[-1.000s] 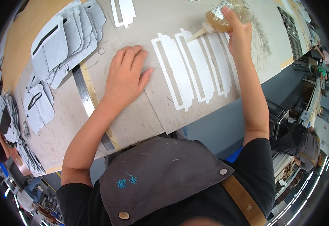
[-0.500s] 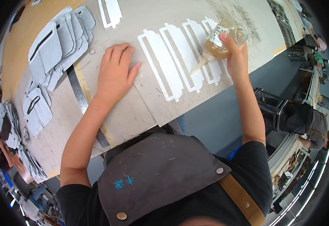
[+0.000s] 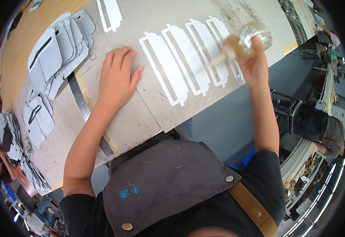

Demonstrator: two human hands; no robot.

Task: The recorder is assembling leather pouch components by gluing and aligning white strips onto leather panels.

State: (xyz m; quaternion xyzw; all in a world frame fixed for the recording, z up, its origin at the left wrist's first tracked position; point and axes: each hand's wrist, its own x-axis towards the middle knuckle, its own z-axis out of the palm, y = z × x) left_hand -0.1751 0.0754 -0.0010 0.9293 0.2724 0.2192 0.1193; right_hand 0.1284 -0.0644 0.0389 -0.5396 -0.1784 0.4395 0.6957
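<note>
My right hand (image 3: pixel 255 67) grips a clear squeeze bottle (image 3: pixel 251 37) of amber liquid, tilted so its long pale nozzle points down and left. The bottle is smeared by motion. Its tip hovers over a row of several white cut-out frames (image 3: pixel 162 65), each with a long slot, laid side by side on the worktable (image 3: pixel 138 118). Whether the tip touches a frame I cannot tell. My left hand (image 3: pixel 116 79) lies flat on the table left of the row, fingers stretched out, holding nothing.
Grey fabric pieces with dark slots (image 3: pixel 63 41) are piled at the left. A metal ruler (image 3: pixel 80 98) lies partly under my left forearm. Another white frame (image 3: pixel 111 15) sits farther back. To the right, beyond the table edge, stand a metal-framed stool (image 3: pixel 286 108) and a person (image 3: pixel 330 132).
My right hand has moved right with the bottle, drawing the nozzle along the row. The left hand stays flat. The whole view has shifted slightly.
</note>
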